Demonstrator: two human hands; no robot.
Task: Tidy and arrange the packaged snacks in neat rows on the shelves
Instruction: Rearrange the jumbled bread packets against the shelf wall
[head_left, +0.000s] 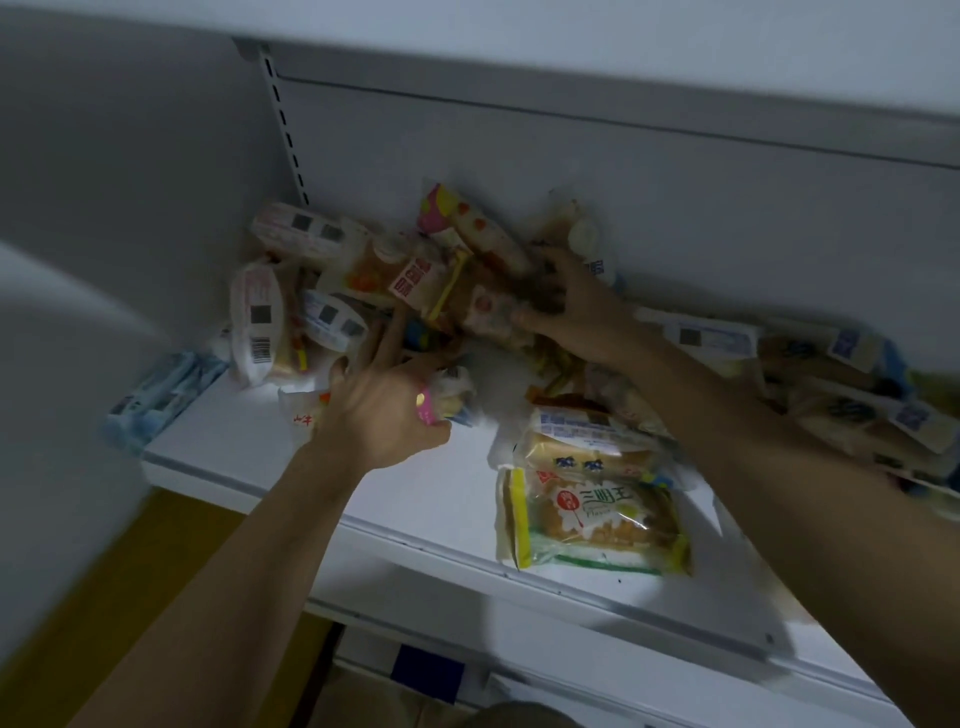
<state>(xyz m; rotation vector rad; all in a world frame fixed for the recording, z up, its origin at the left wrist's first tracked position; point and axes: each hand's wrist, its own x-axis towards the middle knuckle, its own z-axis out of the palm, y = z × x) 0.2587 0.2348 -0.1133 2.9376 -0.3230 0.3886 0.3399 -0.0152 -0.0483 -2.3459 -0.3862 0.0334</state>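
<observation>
- Closest to me is the white metal shelf (426, 499), front lip running diagonally across the view, with a bare stretch of it in front of the left wrist.
- Sitting near that front edge, right of centre, is a clear-and-yellow plastic pack of sandwich bread with green trim (592, 519), lying flat, label up. Another bread pack with a white-and-blue label (587, 436) lies just behind it, touching.
- My left hand (384, 410) is on the shelf left of those two. Fingers are spread forward into the pile while the thumb side pinches a small wrapped snack with a pink end (441, 400).
- Off the shelf's left end, a pale blue wrapped packet (156, 400) hangs partly over the edge.
- Further in, the right hand (566, 306) reaches across from the right, fingers curled down onto a mottled clear-wrapped snack (498, 312) in the middle of the heap. Looks like a grip, but it's blurry.
- The jumbled pile of packaged snacks (363, 270) fills the back-left corner: white wrappers with barcodes, one pink-and-yellow pack (457, 218) propped against the grey back panel (675, 197).
- More bread packs with blue labels (852, 384) trail off to the right behind my right forearm, pretty smeared.
</observation>
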